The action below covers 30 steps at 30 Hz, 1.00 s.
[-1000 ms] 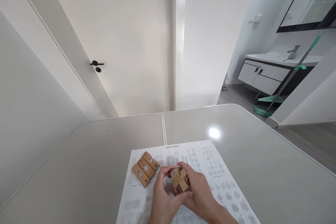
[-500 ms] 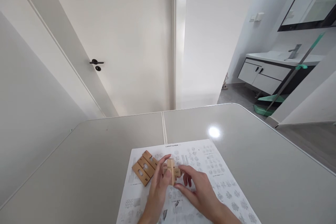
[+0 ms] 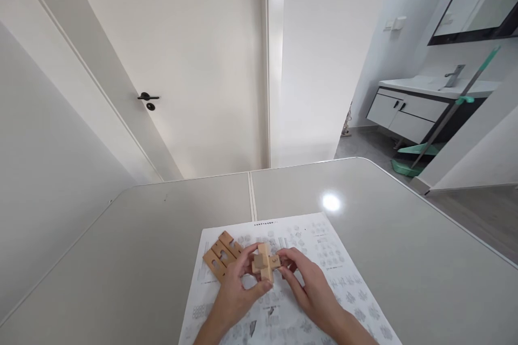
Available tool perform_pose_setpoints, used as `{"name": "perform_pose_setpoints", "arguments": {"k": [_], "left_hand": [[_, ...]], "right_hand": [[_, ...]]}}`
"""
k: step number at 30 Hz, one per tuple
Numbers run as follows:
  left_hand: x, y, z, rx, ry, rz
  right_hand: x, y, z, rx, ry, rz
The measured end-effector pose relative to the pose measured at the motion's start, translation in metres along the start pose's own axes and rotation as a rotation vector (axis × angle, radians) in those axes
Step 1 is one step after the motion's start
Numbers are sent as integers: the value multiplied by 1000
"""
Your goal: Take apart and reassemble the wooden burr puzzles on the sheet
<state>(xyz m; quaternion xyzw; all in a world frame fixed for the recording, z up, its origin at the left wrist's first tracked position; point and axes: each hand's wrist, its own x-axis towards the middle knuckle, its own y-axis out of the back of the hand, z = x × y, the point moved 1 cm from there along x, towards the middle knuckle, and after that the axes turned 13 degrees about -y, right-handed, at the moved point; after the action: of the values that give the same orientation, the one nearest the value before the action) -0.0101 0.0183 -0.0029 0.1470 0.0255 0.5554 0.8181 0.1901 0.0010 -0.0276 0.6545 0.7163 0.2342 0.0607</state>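
A small cross-shaped cluster of interlocked wooden puzzle pieces (image 3: 264,263) is held just above a printed instruction sheet (image 3: 324,259). My left hand (image 3: 234,294) grips it from the left, thumb under and fingers over its near side. My right hand (image 3: 311,288) pinches its right arm with the fingertips. Three loose notched wooden bars (image 3: 220,252) lie side by side on the sheet, just left of my left hand's fingers.
The sheet lies on a grey table (image 3: 141,248) with a seam down its middle. Behind it stand a white door (image 3: 182,64) with a black handle and white walls. At the right, a bathroom vanity (image 3: 408,113) and a green mop (image 3: 408,164) are visible.
The puzzle cluster was turned in my hands, then settled lower. My left hand closed around its left side and my right hand's fingertips came back onto it.
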Motion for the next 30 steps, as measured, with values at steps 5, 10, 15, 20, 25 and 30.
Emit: {"name": "perform_pose_setpoints", "arguments": {"k": [5,10,15,20,25,30], "left_hand": [[0,-2,-3,29,-50,28],[2,-4,-3,-5,-80,52],[2,-9,-10,-78,-49,115],[0,-16,0,-86,-118,2],[-1,-17,4,-88,-134,9],[1,-15,-4,-125,-32,180]], "right_hand": [[0,0,-1,-3,44,16],[1,0,-3,62,-13,2],[-1,1,-11,184,-136,-138],[-3,0,-15,179,-263,-305],[0,0,-12,311,-291,-264],[7,2,-4,298,-337,-102]]}}
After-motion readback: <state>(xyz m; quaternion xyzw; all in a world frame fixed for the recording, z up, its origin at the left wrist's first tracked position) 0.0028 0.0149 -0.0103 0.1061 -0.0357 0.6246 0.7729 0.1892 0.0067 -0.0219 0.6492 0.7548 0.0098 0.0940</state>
